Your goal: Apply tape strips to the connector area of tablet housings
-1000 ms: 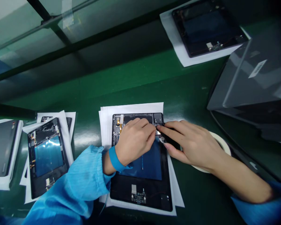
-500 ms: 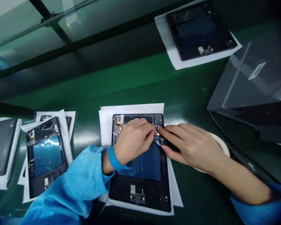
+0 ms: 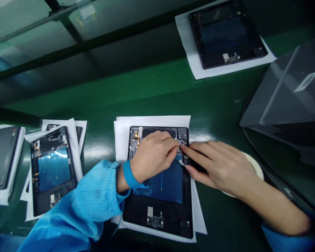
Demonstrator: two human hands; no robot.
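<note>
An opened tablet with a blue panel inside lies on white paper sheets in front of me. My left hand, with a blue band at the wrist, is over its upper part, thumb and index finger pinched together near the upper right corner. Whatever may be between those fingertips is too small to make out. From the right, my right hand reaches in, index fingertip on the inner parts beside the left fingertips. Its thumb is near a small white tab, and its fingers are spread.
Another opened tablet lies on papers at the left, beside a grey closed device. A further opened tablet sits on paper at the back right. A grey box-like object, a cable and a pale round object are at the right.
The whole view has shifted slightly, so the tablet and both hands appear a little farther right. Both hands keep nearly the same pose over the tablet.
</note>
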